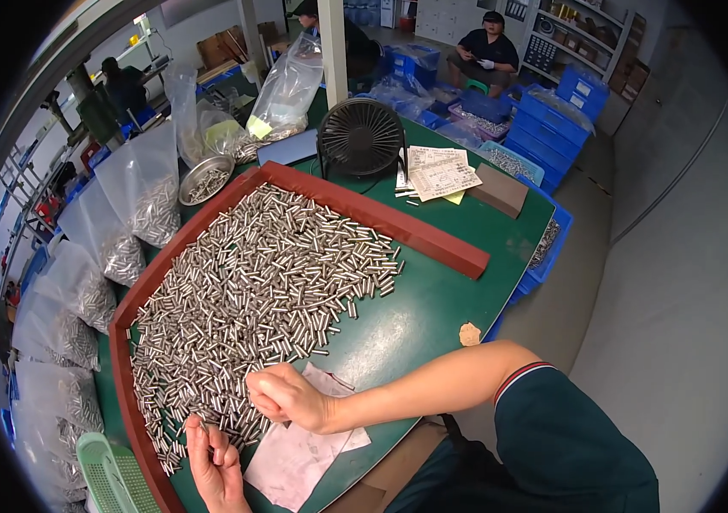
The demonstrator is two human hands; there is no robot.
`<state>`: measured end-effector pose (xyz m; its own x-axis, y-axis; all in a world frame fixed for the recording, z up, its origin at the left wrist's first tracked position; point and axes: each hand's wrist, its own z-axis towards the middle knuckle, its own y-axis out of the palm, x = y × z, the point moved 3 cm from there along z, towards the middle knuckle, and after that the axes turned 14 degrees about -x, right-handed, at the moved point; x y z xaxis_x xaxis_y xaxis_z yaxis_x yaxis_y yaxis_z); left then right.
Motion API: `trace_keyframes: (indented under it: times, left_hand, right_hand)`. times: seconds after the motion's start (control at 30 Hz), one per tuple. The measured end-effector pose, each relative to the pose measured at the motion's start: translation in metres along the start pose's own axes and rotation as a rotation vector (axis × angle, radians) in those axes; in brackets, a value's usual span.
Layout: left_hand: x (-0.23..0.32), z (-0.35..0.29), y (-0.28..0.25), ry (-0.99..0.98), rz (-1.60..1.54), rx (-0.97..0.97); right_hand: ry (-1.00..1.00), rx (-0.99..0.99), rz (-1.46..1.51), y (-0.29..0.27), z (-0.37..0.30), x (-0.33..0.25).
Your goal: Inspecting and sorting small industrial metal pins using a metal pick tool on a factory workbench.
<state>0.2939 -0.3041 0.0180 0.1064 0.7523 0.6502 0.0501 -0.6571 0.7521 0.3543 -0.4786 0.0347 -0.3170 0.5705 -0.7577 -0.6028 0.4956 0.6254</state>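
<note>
A wide heap of small shiny metal pins (235, 299) covers the left half of the green table (372, 333). Over the heap's near edge, my right hand (288, 398) is closed in a fist, and whatever it holds is hidden. Lower and to its left is my left hand (215, 466), fingers bent and drawn together close to the pins. Anything between those fingertips is too small to make out. A pale pink cloth (291, 466) lies on the table beneath and beside my right hand.
A dark red wooden border (372, 218) bounds the heap at left and back. Behind it stand a black fan (361, 138), papers (442, 173) and a metal bowl (206, 180). Bags of pins (154, 209) line the left; a green basket (112, 474) sits near-left. A person (488, 53) sits beyond.
</note>
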Motion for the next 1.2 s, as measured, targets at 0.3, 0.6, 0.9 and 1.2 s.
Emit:
trace_keyframes:
  times: [0.3, 0.6, 0.9, 1.2]
  left_hand:
    - [0.001, 0.001, 0.001, 0.006, 0.019, -0.057]
    - [0.002, 0.003, -0.003, -0.041, -0.025, -0.117]
    - [0.007, 0.0, -0.01, 0.064, -0.025, 0.164]
    - [0.011, 0.005, -0.01, 0.029, -0.115, -0.067]
  right_hand:
    - [-0.004, -0.002, 0.0, 0.0, 0.001, -0.003]
    - [-0.008, -0.023, 0.014, 0.001, 0.001, -0.002]
    - [0.031, -0.816, -0.123, 0.069, -0.019, -0.108]
    - [-0.065, -0.757, 0.218, 0.093, -0.053, -0.123]
